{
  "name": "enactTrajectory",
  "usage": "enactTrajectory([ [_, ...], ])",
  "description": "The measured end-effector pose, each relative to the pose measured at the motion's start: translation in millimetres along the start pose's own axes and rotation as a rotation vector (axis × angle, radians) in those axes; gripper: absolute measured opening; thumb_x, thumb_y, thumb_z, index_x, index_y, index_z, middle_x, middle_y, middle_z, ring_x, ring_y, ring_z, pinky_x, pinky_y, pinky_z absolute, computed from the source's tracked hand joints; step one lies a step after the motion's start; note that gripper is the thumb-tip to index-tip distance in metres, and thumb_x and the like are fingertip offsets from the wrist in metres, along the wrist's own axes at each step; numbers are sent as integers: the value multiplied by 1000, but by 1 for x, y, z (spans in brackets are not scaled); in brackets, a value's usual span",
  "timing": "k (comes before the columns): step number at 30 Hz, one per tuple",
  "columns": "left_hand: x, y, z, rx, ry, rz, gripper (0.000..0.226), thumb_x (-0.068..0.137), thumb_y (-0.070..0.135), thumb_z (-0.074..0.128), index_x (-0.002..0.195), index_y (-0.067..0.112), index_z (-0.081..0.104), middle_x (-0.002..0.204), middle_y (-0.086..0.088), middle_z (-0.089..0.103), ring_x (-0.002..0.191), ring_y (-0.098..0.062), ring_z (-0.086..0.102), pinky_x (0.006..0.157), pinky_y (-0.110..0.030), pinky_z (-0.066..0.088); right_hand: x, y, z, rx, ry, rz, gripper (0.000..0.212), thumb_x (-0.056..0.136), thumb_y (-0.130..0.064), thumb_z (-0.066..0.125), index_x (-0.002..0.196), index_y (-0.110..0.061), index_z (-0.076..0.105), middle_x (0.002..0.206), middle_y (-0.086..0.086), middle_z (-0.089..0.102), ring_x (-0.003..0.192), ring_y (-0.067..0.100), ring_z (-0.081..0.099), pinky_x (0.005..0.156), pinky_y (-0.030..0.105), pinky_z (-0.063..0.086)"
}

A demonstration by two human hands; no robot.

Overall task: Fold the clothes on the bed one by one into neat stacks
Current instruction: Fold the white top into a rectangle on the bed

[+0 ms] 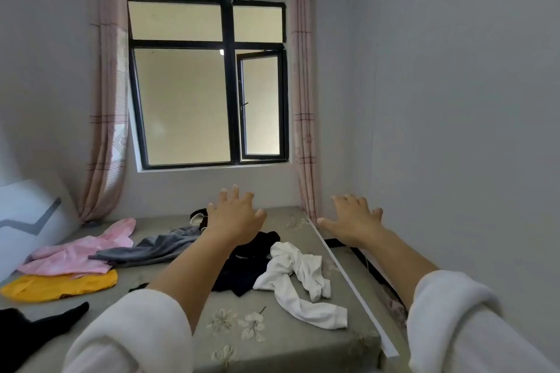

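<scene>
**Free room and obstacles on the bed (333, 351).** Crumpled clothes are occupying the middle band. A white garment (291, 278) and a dark garment (242, 269) are lying against each other at centre. A grey garment (151, 248), a pink garment (78, 254) and a yellow garment (60, 285) are crowding the left side up to the white panel (27, 221). Bare sheet is lying open in the near centre strip and at the far right corner below the curtain (303, 130). The left hand (236, 215) is hovering, fingers spread, over the dark garment's far end, and the right hand (351, 218) over the white edge rail (348, 275). The right wall (454, 130) is closing off the narrow gap beside that rail.
</scene>
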State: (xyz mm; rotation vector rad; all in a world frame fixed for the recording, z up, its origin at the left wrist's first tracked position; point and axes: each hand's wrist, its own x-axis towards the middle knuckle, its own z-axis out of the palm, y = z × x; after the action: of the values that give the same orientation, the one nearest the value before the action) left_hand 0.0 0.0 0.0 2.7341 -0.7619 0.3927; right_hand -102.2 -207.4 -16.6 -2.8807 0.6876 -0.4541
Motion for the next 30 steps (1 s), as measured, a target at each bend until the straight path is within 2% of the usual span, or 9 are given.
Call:
enactTrajectory([
  [10,110,138,95,-101,21,62,53,97,38,36,146,20,29,158,-10,16,145,-29,11,114,-53,23,95,159,5,-87,38,57,72,93,-58,39,151,-20,17,156,4,20,142,25,17,109,54,18],
  [15,164,215,159,-156,6,97,48,94,36,38,138,16,41,152,-10,29,139,-30,24,107,-50,28,144,246,24,-114,29,74,70,94,-55,38,151,-19,17,156,3,22,140,24,20,108,51,20],
  [18,193,254,200,-158,-53,120,44,93,33,40,132,13,45,144,-10,37,132,-30,30,102,-47,32,169,290,44,-105,-19,104,65,94,-52,38,147,-18,24,152,4,27,137,25,24,106,50,22],
  [21,225,286,244,-162,-94,144,46,93,35,39,134,14,44,143,-9,38,133,-29,29,103,-47,32,200,327,69,-108,-53,119,59,94,-51,38,143,-18,30,148,5,32,134,26,26,103,49,24],
  [30,371,339,377,-143,-178,184,48,93,35,36,137,14,41,146,-8,34,135,-29,27,106,-50,30,349,423,164,-116,-155,136,60,94,-47,39,145,-18,28,148,6,32,134,26,27,103,49,25],
])
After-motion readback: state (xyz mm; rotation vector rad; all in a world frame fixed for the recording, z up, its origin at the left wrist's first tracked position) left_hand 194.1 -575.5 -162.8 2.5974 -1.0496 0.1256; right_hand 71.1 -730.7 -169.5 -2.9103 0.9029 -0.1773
